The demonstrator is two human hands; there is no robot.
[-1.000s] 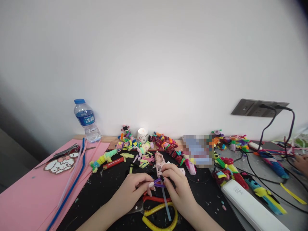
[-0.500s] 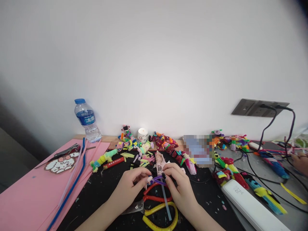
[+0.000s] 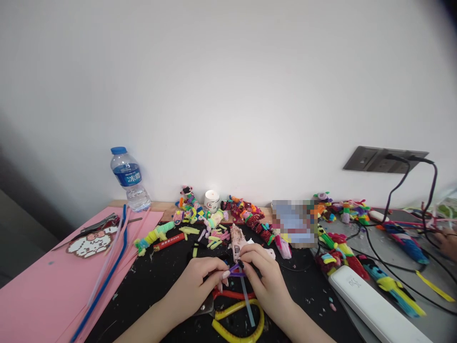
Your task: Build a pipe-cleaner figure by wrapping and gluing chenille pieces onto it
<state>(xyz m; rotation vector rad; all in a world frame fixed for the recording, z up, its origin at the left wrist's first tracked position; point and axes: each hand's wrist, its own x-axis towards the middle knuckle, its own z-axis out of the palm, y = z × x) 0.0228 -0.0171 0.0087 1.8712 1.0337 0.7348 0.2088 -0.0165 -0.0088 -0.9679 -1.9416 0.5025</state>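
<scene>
My left hand (image 3: 198, 281) pinches one end of a short purple pipe cleaner (image 3: 234, 272) between thumb and fingers. My right hand (image 3: 264, 276) has closed its fingertips on the other side of it, so the strip is bent between both hands. Fingers partly hide its shape. Below the hands lie scissors with one red and one yellow handle (image 3: 262, 317); my left hand covers much of the blades. A pink glue gun (image 3: 236, 238) lies just beyond my fingers, and a translucent glue stick (image 3: 247, 302) runs from beneath them towards me.
Green and pink pipe-cleaner offcuts (image 3: 217, 237) are scattered on the black mat (image 3: 143, 295). Fuzzy figures line the back, beside a white paper cup (image 3: 212, 201). A water bottle (image 3: 130, 178) stands left, a white power bank (image 3: 371, 302) right, among cables. Another person's hand (image 3: 448, 245) shows far right.
My left hand has shifted slightly right and down, bringing its fingertips nearer my right hand. The purple pipe cleaner is now more covered by the fingers.
</scene>
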